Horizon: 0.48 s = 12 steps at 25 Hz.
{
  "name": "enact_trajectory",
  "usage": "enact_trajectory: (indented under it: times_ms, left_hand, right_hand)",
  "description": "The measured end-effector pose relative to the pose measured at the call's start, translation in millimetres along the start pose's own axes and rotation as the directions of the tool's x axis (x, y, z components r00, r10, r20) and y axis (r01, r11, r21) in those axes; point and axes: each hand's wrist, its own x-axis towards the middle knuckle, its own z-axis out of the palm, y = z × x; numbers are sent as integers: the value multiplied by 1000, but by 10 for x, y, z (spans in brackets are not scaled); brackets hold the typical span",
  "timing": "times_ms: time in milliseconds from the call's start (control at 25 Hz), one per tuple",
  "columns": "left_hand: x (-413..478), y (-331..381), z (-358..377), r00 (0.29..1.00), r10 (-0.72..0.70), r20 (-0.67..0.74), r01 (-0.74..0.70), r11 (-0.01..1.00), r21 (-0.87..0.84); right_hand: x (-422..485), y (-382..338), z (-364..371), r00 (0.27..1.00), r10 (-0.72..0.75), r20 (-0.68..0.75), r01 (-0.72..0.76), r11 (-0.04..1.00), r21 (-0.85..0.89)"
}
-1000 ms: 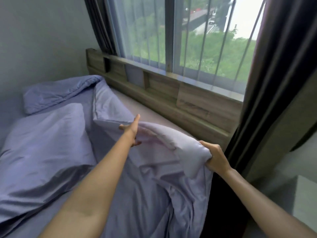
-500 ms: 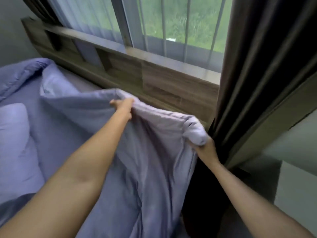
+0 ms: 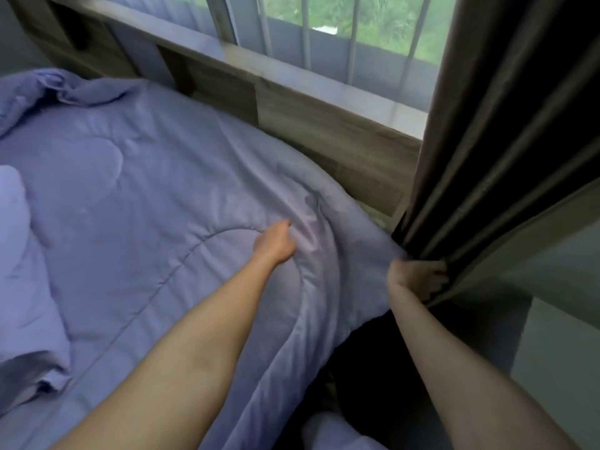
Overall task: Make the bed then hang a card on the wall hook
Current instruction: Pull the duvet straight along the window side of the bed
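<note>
A lilac quilted blanket lies spread over the bed, reaching the wooden headboard. My left hand pinches a fold of the blanket near its right edge, with creases fanning out from the fingers. My right hand grips the blanket's corner at the bed's right side, right against the dark curtain. Part of that hand is hidden by the curtain folds. A pillow in the same lilac lies at the left edge. No card or wall hook is in view.
A wooden headboard shelf runs along the bed under a barred window. A dark curtain hangs at the right, down to the bed's corner. A pale wall and a dark gap lie right of the bed.
The blanket was held up in the air by both hands; now it lies flat across the bed up to the headboard. Both hands have come down with it, and the view has tilted down.
</note>
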Motion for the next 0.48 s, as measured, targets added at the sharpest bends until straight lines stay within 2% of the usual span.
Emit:
enact_trajectory:
  times_ms: [40,80,120,160,200,240,280,320,400,480]
  left_hand:
    - [-112,-298,79,997,-73,11,71,991,112]
    - [-178,-568,147,990,-136,26,128,973,191]
    - [-289,-761,172,975,-214,57,194,951,242]
    - [-373,-974,241,963,-261,67,235,935,267]
    - [-444,-1168,300,950,-307,57,281,921,268]
    - [-507,-1334,342,932,-357,67,330,909,254]
    - [-561,-1461,365,915,-395,76,369,900,231]
    - [-602,-1555,392,907,-415,74,392,896,210]
    - [-689,-1686,477,899,-433,72,418,894,162]
    - [-759,-1747,551,891,-449,64,441,891,106]
  right_hand:
    - [-56,-66,59,981,-194,12,194,979,-65]
    - [-160,-144,101,913,-398,93,408,904,-131]
    - [-229,-192,224,762,-607,224,642,753,-145]
    - [-287,-237,364,534,-767,356,842,520,-142]
    - [-335,-320,475,300,-814,498,953,275,-124]
    - [-366,-425,609,128,-778,616,991,80,-105]
    - [-386,-554,743,65,-708,703,995,-4,-97]
    - [-417,-686,872,91,-637,765,993,-2,-120]
    - [-432,-787,1118,218,-528,821,974,69,-214]
    - [-373,-798,1296,323,-369,872,944,195,-267]
